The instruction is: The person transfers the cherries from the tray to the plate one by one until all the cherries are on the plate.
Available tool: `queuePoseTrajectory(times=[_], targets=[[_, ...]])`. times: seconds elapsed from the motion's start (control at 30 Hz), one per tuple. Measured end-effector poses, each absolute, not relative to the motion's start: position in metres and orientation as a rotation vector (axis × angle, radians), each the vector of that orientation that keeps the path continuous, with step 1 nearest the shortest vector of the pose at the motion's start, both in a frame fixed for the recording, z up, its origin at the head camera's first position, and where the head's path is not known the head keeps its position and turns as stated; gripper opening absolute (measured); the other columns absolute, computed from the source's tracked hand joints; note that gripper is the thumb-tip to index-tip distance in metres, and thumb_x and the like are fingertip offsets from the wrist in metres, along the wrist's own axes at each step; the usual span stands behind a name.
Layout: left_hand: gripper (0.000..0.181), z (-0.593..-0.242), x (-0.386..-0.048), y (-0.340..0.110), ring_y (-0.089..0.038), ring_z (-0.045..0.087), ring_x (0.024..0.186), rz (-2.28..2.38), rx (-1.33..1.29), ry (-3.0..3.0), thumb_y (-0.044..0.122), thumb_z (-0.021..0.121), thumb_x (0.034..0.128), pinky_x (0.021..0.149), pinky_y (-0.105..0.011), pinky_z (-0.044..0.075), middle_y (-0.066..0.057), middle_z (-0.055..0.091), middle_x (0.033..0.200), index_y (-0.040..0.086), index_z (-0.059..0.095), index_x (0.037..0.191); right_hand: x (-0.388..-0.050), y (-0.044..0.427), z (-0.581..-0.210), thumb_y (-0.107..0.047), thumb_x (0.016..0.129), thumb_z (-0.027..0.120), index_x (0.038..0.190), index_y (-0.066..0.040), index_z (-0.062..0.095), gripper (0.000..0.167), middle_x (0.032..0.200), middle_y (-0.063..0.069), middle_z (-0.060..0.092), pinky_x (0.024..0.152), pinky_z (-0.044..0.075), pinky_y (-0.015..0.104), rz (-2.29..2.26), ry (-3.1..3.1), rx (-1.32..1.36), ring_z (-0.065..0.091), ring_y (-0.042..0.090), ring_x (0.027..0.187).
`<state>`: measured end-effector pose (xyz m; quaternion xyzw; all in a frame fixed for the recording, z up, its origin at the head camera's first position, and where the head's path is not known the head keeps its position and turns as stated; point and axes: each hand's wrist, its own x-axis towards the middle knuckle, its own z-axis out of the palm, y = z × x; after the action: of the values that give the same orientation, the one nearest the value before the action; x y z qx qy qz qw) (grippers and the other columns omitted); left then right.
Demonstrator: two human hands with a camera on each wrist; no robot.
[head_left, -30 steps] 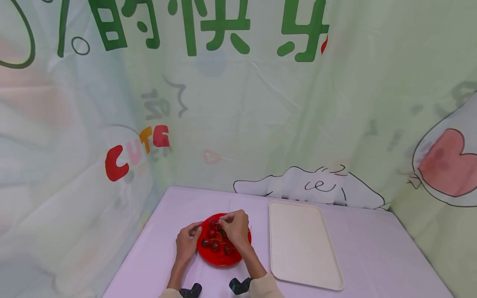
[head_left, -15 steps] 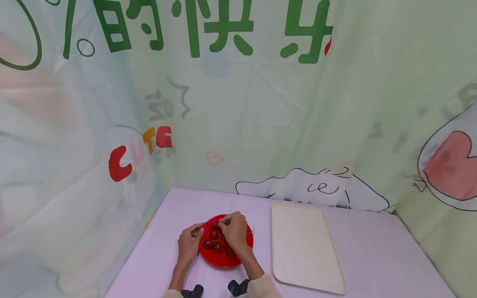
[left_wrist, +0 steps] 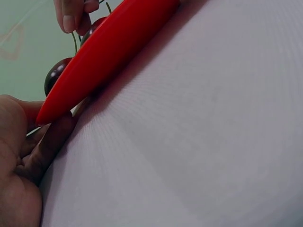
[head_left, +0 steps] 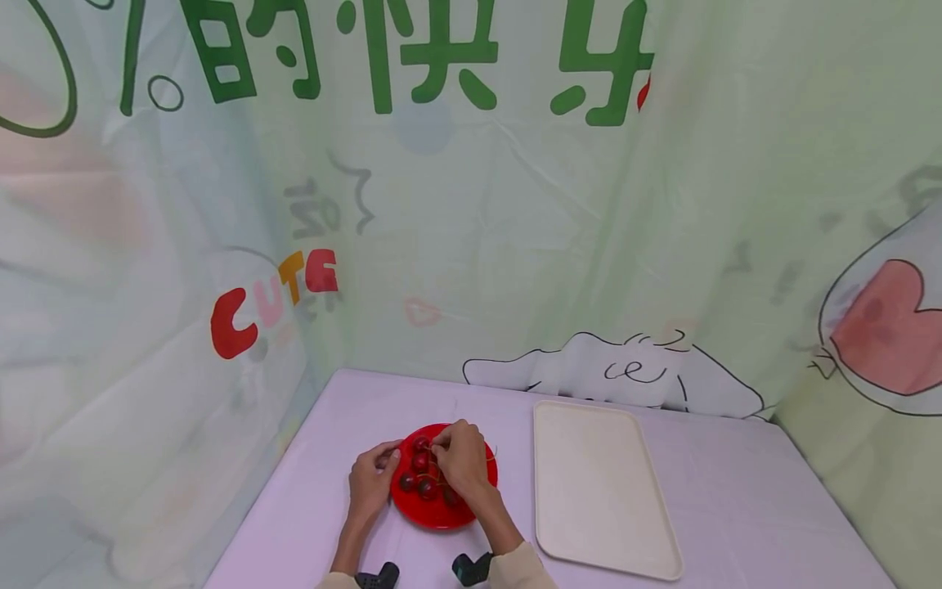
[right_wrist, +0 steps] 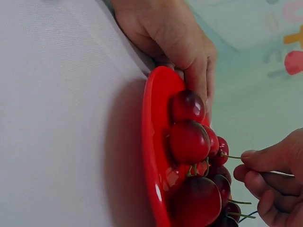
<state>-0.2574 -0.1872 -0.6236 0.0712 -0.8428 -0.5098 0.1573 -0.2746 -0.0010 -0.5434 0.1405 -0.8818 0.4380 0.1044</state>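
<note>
A red plate (head_left: 434,520) holds several dark red cherries (right_wrist: 189,142) with green stems. At its left rim my left hand (head_left: 370,483) grips the edge; the left wrist view shows the thumb by the rim and fingers (left_wrist: 52,137) curled beneath the plate (left_wrist: 109,52). Over the plate's far part, my right hand (head_left: 464,460) pinches a thin cherry stem (right_wrist: 233,157) between thumb and forefinger. The cherry on that stem (right_wrist: 222,145) sits among the others. From the head view, the right hand hides part of the plate and some fruit.
Right of the plate lies a shallow cream tray (head_left: 603,491) on the pale tablecloth (head_left: 743,507). A printed curtain (head_left: 515,245) hangs behind and at both sides of the table. Black devices (head_left: 471,568) sit at both wrists.
The head view has shifted slightly. My left hand keeps its grip on the plate rim, and the right hand stays over the cherries with hardly any movement.
</note>
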Motion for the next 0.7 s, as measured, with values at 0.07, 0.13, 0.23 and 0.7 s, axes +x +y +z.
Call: queuePoseTrajectory(times=[0.07,0.13,0.23,0.7], targets=[[0.025,-0.624,-0.257,-0.187,-0.011,0.071,0.089,-1.460,0.210,-2.413,0.013,0.069,0.1064,0.082,-0.024,0.051,-0.007,0.083,0.109,0.011,0.080,0.129,-0.273,0.000,-0.543,0.001,0.091,0.084,0.105,0.000,0.086,0.014,0.091,0.011,0.084,0.066,0.061,0.025,1.296,-2.615,0.425,0.071,0.013,0.079],[0.025,-0.625,-0.256,-0.188,-0.011,0.069,0.088,-1.468,0.214,-2.413,0.012,0.069,0.1063,0.081,-0.024,0.050,-0.007,0.083,0.108,0.011,0.081,0.128,-0.272,0.001,-0.544,0.000,0.091,0.085,0.107,0.000,0.086,0.016,0.093,0.011,0.084,0.068,0.062,0.026,1.302,-2.628,0.432,0.072,0.015,0.082],[0.025,-0.626,-0.255,-0.188,-0.011,0.068,0.088,-1.480,0.207,-2.417,0.013,0.069,0.1069,0.079,-0.022,0.050,-0.008,0.082,0.108,0.011,0.080,0.129,-0.270,0.003,-0.544,0.000,0.091,0.086,0.107,0.000,0.086,0.017,0.095,0.011,0.085,0.070,0.064,0.027,1.306,-2.636,0.436,0.073,0.016,0.084],[0.027,-0.618,-0.254,-0.187,-0.011,0.067,0.088,-1.491,0.196,-2.425,0.014,0.068,0.1077,0.083,-0.024,0.049,-0.008,0.082,0.107,0.009,0.079,0.131,-0.265,0.018,-0.528,-0.004,0.089,0.089,0.104,-0.003,0.087,0.015,0.087,0.010,0.084,0.060,0.054,0.019,1.341,-2.552,0.446,0.066,0.007,0.071]])
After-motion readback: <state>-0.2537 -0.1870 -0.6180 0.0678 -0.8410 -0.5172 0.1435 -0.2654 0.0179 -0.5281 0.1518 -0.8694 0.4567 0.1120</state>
